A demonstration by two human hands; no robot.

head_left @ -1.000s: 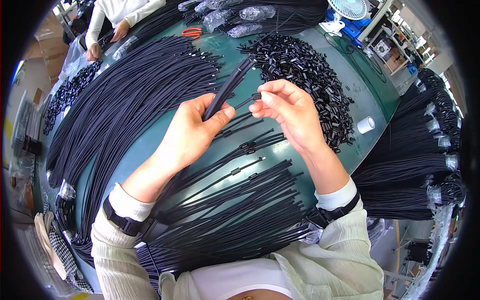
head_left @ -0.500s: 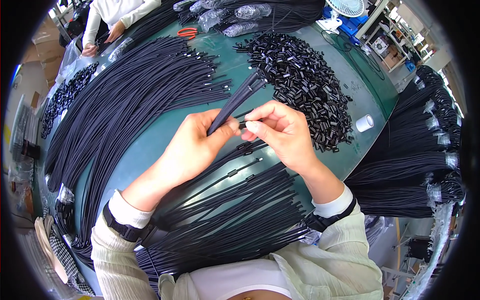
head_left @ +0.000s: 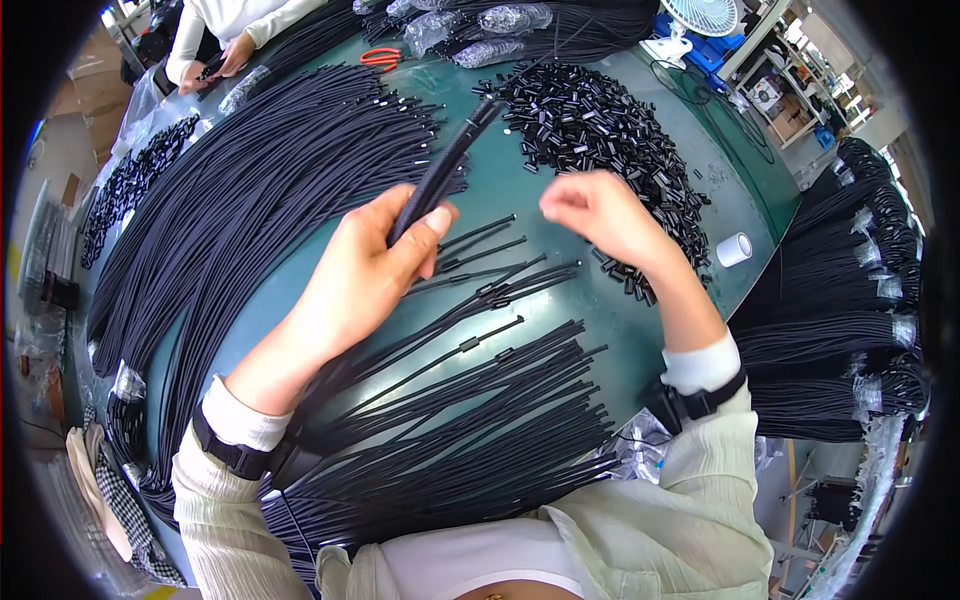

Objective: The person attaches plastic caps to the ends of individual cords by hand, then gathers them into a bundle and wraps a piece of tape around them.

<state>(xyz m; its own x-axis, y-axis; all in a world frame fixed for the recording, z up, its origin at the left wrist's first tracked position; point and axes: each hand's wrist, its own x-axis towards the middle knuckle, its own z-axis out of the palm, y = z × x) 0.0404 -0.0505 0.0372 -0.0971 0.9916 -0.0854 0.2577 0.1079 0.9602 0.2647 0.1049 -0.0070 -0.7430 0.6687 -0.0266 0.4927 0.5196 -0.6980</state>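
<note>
A bundle of black cords point(head_left: 452, 160) slants up and away from my left hand point(head_left: 365, 262), whose fingers are wrapped round its lower part. The bundle's far end comes close to a heap of short black tubes point(head_left: 600, 130). My right hand point(head_left: 605, 218) is over the near left side of that heap, apart from the bundle. Its fingers are curled but smeared by motion, so I cannot tell whether it holds anything. Below my hands lie loose black cords point(head_left: 480, 400), some with a short black tube point(head_left: 468, 345) on them.
A large spread of black cords point(head_left: 230, 190) covers the table's left side. Red-handled pliers point(head_left: 380, 58), plastic-wrapped bundles point(head_left: 515, 18) and a fan point(head_left: 700, 15) are at the back. A white roll point(head_left: 733, 249) stands at right. Across the table, a co-worker's hands point(head_left: 235, 55) handle dark pieces.
My right hand has left the cords by my left hand and moved right toward the tube heap. My left hand has shifted slightly left with the bundle, which now stands steeper.
</note>
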